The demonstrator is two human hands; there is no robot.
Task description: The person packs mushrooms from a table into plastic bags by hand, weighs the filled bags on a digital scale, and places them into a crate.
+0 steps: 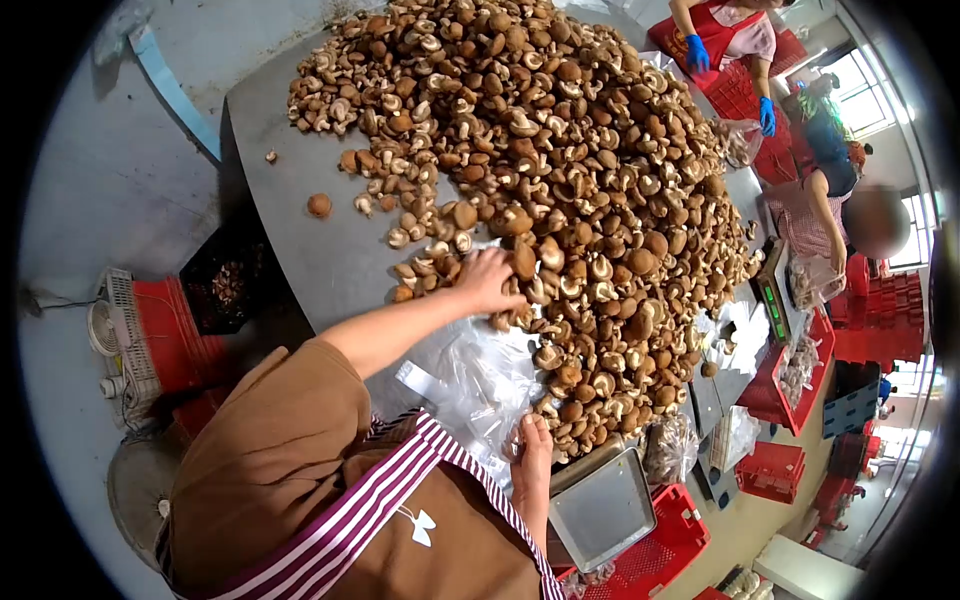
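Note:
A big heap of brown shiitake mushrooms (600, 190) covers much of the grey metal table (270, 200). My left hand (488, 282) reaches into the near edge of the heap, its fingers curled round a mushroom (523, 262); the fingertips are partly hidden among others. Lower down, my right hand (530, 455) pinches the edge of a clear plastic bag (480, 375). The bag lies crumpled on the table between my two hands, with a white label strip on it.
A metal tray (605, 508) and a red crate (640, 555) are beside my right arm. A scale with a green display (773, 305) stands farther off. Two people work across the table, one wearing blue gloves (697, 52). A black crate (225, 280) sits below the table edge.

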